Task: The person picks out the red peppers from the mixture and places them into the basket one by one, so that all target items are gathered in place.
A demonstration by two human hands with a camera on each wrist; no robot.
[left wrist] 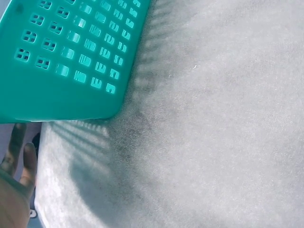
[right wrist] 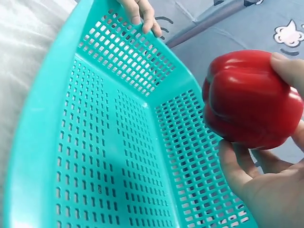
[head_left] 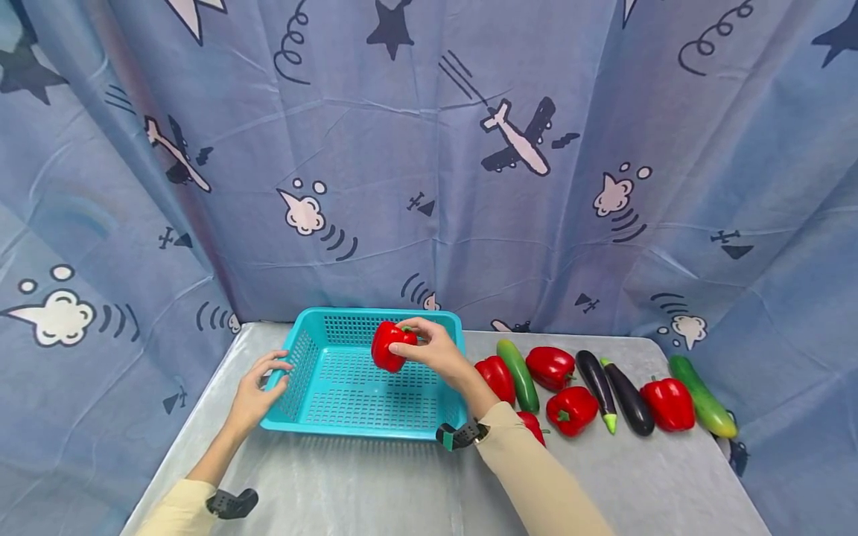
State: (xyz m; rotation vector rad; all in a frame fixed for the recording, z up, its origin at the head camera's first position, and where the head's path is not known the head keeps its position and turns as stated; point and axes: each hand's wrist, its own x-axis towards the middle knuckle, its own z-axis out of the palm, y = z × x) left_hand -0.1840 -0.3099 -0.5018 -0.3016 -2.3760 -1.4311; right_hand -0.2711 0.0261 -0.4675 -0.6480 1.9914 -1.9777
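Note:
A teal perforated basket (head_left: 362, 429) stands on the grey table, and nothing lies inside it. My right hand (head_left: 432, 346) grips a red bell pepper (head_left: 389, 348) and holds it in the air above the basket's far half. In the right wrist view my thumb and fingers wrap around the pepper (right wrist: 251, 102) over the basket (right wrist: 42, 118). My left hand (head_left: 268, 380) grips the basket's left rim. Its fingertips (right wrist: 142, 14) hook over the edge. The left wrist view shows the basket's outer wall (left wrist: 71, 57) and part of my left hand (left wrist: 16, 180).
Right of the basket lies a row of vegetables: red peppers (head_left: 551, 366) (head_left: 571, 409) (head_left: 668, 403), green cucumbers (head_left: 518, 374) (head_left: 704, 394) and two dark eggplants (head_left: 630, 398). The grey table (head_left: 375, 484) ends at a blue printed curtain (head_left: 469, 186) behind and beside it.

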